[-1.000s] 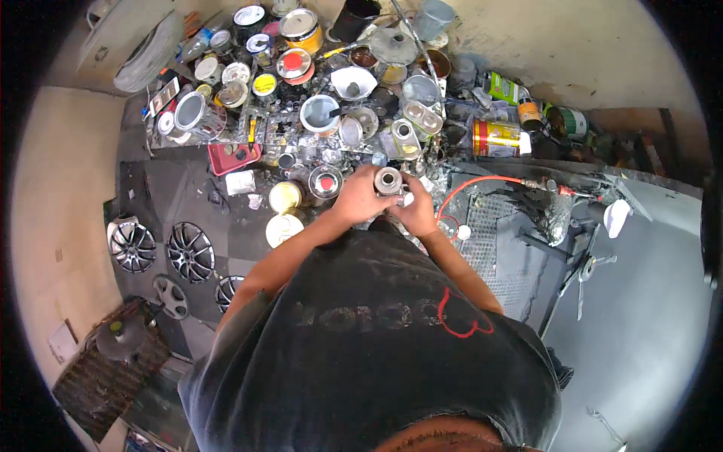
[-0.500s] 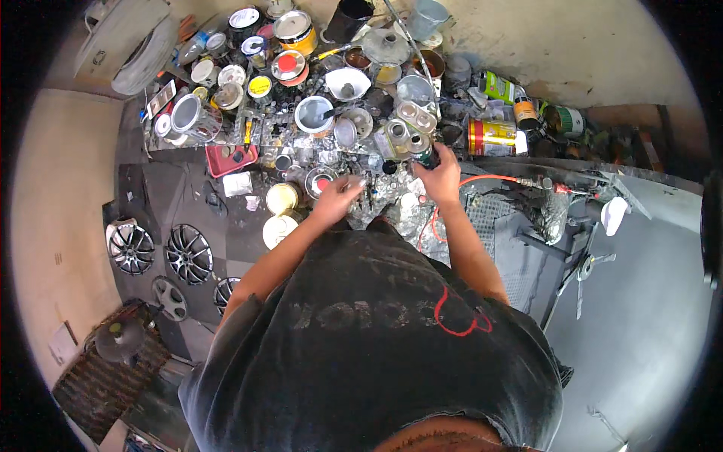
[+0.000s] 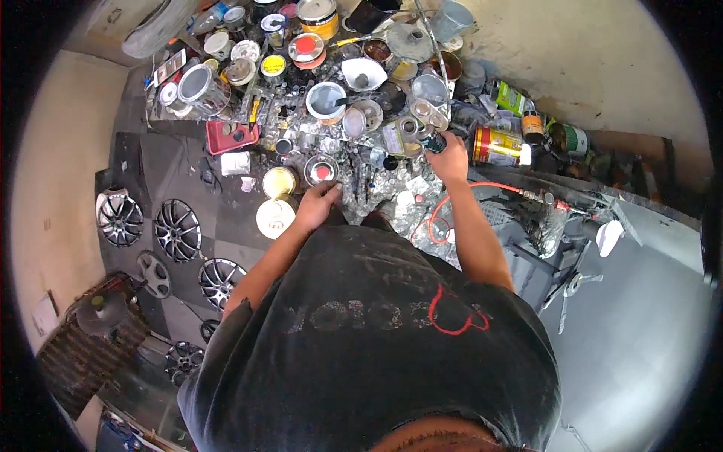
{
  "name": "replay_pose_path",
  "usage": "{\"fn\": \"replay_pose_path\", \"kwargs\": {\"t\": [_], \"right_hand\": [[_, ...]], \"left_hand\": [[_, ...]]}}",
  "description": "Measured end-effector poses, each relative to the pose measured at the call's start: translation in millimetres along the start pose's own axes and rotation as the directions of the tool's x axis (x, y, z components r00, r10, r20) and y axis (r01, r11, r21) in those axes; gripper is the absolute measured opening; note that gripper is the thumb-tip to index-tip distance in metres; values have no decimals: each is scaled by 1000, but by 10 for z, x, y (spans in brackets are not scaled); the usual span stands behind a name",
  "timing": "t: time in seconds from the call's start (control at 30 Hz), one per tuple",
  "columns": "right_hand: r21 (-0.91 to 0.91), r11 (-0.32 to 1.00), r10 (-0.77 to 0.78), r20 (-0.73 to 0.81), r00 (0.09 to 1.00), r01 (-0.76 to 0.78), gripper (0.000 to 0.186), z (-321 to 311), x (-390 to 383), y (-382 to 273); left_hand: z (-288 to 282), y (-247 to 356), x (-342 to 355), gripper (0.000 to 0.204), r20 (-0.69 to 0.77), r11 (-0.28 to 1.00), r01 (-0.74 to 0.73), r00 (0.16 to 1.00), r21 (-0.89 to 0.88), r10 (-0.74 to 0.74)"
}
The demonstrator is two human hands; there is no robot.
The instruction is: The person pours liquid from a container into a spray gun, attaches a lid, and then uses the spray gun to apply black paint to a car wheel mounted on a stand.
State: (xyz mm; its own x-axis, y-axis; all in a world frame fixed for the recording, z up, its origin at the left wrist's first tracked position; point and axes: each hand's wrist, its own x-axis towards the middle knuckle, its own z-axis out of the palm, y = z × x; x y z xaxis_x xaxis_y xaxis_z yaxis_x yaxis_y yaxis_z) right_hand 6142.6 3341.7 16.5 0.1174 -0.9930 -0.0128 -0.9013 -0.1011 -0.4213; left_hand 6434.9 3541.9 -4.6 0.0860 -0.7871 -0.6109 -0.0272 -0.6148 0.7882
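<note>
Since half a second ago the right hand (image 3: 452, 157) has stretched a little farther out over the cluttered bench (image 3: 376, 192), while the left hand (image 3: 320, 203) has drawn back toward the body and settled lower. One second ago both hands met around a small metal cup; now they are well apart.

Fingers of the right hand are closed around a small dark bottle (image 3: 432, 142), whose top pokes out just beyond the knuckles. Just beyond that grip crowd small round tins and jars, and to its right lies a red and gold can (image 3: 497, 145) on its side. An orange hose (image 3: 482, 188) curls just beneath the right wrist.

Resting fingertips-down on the paint-spattered bench top, the left hand lies loosely curled; whether it holds anything cannot be told. Just beyond its fingers stands a small tin with a red lid (image 3: 321, 169), and beside it to the left are a round yellow lid (image 3: 279, 181) and a cream lid (image 3: 276, 217). Farther out sits a white paint pot (image 3: 325, 101) with a stirrer.
</note>
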Motion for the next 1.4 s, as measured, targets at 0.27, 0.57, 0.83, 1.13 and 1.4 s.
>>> {"fn": "replay_pose_path", "kwargs": {"t": [0.27, 0.57, 0.83, 1.13, 1.4], "right_hand": [[-117, 993, 11, 45, 999, -5, 55, -18, 16, -37], [-122, 992, 18, 57, 998, -11, 56, -22, 10, -12], [410, 904, 64, 153, 986, -122, 62, 157, -50, 282], [539, 842, -201, 334, 921, -11, 62, -27, -726, -417], [446, 884, -318, 353, 880, 141, 66, 33, -1052, -660]], "left_hand": [[-43, -152, 203, 48, -38, 997, -30, 999, -69, 27], [-69, -328, 339, 47, 8, 967, -86, 996, -240, 90], [-26, 175, 196, 35, -72, 979, -205, 976, 6, 205], [242, 968, -48, 37, 40, 822, -552, 833, 141, 552], [226, 741, -62, 27, 155, 606, -650, 730, 458, 666]]}}
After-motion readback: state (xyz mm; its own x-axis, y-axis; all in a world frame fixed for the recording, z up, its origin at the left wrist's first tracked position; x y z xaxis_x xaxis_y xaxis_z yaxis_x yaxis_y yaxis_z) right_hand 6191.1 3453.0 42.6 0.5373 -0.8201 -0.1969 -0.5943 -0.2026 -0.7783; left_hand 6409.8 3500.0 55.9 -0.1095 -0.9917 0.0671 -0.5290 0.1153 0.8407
